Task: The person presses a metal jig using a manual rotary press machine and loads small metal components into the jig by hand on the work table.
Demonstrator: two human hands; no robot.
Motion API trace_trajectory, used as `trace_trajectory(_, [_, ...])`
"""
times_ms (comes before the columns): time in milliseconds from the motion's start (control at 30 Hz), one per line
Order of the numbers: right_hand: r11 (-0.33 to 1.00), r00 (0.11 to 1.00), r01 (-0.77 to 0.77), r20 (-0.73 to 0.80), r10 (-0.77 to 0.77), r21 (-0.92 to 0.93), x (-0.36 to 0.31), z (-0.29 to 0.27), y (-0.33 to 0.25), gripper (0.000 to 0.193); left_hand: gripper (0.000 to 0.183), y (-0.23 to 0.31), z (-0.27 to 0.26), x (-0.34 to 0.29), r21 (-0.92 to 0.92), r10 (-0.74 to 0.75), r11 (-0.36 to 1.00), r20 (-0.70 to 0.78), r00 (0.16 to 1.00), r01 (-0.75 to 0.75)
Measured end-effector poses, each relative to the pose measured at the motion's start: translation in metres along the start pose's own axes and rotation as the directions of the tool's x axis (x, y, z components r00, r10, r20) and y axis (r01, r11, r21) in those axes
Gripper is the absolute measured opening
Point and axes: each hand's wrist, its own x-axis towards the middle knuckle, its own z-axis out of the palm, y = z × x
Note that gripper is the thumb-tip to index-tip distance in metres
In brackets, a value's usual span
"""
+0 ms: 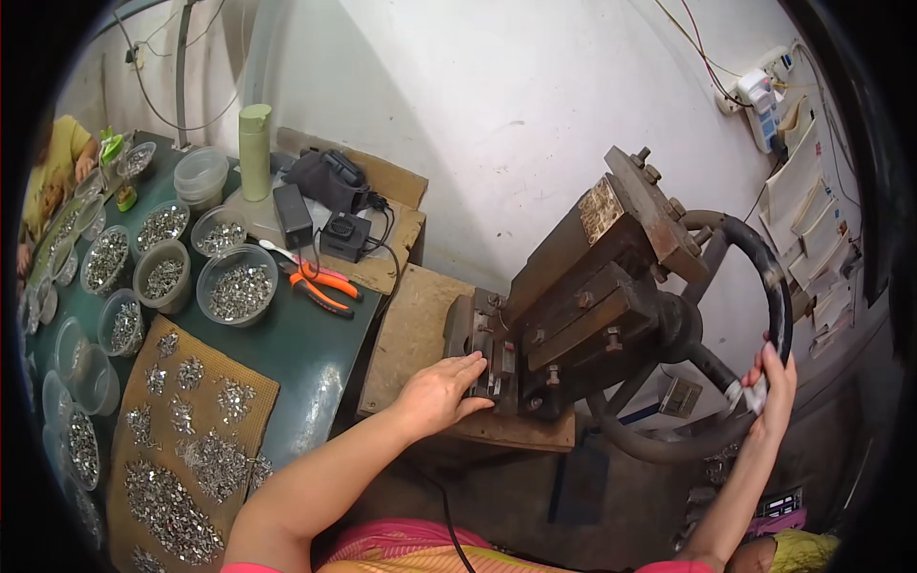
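A heavy dark metal hand press (pixel 583 296) stands on a wooden bench in front of me, with a small die block (pixel 482 349) at its left base. My left hand (pixel 435 396) rests against that block, fingers stretched over its near edge and thumb held apart from them; any small piece beneath the fingertips is hidden. On the right side of the press is a large black handwheel (pixel 764 258). My right hand (pixel 776 390) is wrapped round the wheel's lower right rim, beside a scrap of white wrapping (pixel 753 396).
On the left, a green table (pixel 320 372) bears plastic tubs (pixel 239 284) of small metal parts, orange-handled pliers (pixel 325 286) and a green bottle (pixel 255 153). Piles of metal parts lie on a brown mat (pixel 258 372). Another person's hand (pixel 86 162) shows at far left. Power strips (pixel 759 105) hang at right.
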Motion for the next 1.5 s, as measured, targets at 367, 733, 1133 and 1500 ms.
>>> trace_trajectory(367, [0.972,0.940,0.206,-0.300,-0.164,0.115,-0.087,0.011,0.079,0.037,0.062,0.001,0.000,-0.002,-0.018,0.017,1.000,-0.014,1.000,-0.017])
trace_trajectory(733, [0.989,0.994,0.094,-0.061,-0.087,0.114,-0.020,-0.008,0.024,0.026,0.061,0.001,-0.009,-0.004,0.020,0.002,1.000,-0.024,1.000,-0.001])
trace_trajectory(1133, [0.998,0.989,0.052,-0.138,-0.047,0.029,-0.034,-0.006,0.027,0.042,0.060,0.005,-0.002,-0.001,0.020,0.005,1.000,-0.030,1.000,-0.004])
trace_trajectory(1500, [0.842,0.772,0.522,-0.497,-0.397,0.138,-0.118,0.025,0.154,0.058,0.061,0.013,0.000,0.007,-0.045,0.007,0.999,0.015,1.000,-0.007])
